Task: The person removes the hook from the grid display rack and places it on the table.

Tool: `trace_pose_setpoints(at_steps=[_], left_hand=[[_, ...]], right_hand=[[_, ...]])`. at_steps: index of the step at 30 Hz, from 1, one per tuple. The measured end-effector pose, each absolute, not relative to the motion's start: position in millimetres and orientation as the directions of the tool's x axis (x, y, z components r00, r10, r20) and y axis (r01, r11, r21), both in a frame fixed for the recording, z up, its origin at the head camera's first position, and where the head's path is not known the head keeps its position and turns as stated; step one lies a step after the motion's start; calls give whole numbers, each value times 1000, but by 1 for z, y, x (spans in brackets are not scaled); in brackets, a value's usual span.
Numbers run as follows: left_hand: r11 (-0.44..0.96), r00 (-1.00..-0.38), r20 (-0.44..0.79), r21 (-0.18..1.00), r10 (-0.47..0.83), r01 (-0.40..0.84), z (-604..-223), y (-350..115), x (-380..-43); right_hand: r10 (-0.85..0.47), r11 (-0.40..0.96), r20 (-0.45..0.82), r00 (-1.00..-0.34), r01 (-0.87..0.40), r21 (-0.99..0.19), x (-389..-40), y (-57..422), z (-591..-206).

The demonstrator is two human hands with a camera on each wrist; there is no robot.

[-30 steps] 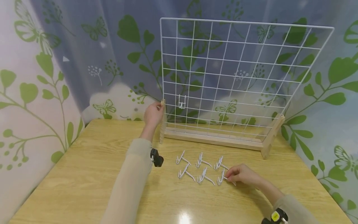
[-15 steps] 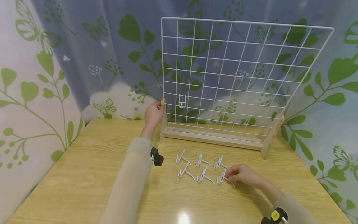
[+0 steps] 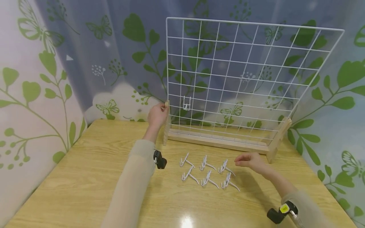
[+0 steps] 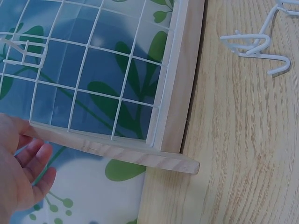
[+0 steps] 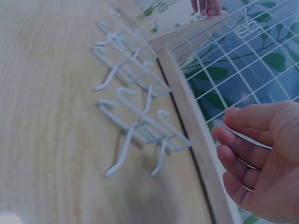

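A white wire grid panel (image 3: 225, 69) stands upright in a wooden stand (image 3: 216, 143) at the back of the table. My left hand (image 3: 157, 116) pinches the top of the stand's left side post (image 4: 84, 141) between thumb and index finger, the other fingers loosely bent. One white wire hook (image 3: 186, 103) hangs on the grid near its lower left. Several more white hooks (image 3: 209, 179) lie in two rows on the table before the stand. Over the right end of those rows hovers my right hand (image 3: 252, 162), fingers relaxed and slightly bent, holding nothing.
The wooden table (image 3: 94, 177) extends to the left and front of the hooks. A patterned curtain (image 3: 119, 63) with leaves and butterflies hangs close behind the grid and on both sides. The stand's right side post (image 3: 280, 136) is just beyond my right hand.
My right hand has let go of the front right hook, which stays on the table, and has moved up toward the stand. My left hand keeps its place on the post.
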State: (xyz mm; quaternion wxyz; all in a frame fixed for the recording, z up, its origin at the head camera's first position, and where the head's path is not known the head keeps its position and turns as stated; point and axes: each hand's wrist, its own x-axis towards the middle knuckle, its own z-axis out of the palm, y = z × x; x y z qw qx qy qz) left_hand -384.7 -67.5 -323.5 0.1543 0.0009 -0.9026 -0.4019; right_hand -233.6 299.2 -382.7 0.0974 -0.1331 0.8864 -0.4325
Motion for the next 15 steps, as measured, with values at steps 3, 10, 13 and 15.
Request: trace_pose_setpoints(at_steps=[3, 10, 13, 15], left_hand=[[674, -951, 282, 728, -127, 126, -323, -68, -385], [674, -953, 280, 727, -118, 130, -323, -69, -386], [674, -954, 275, 727, -116, 128, -324, -69, -386], [673, -954, 274, 729, -118, 126, -324, -69, -386]], right_hand=[[-308, 597, -37, -951, -163, -786, -242, 295, -369], [-275, 578, 4, -961, -169, -798, -256, 283, -346], [-257, 580, 21, -966, -172, -797, -259, 277, -337], [-249, 585, 39, -968, -182, -790, -263, 273, -331]])
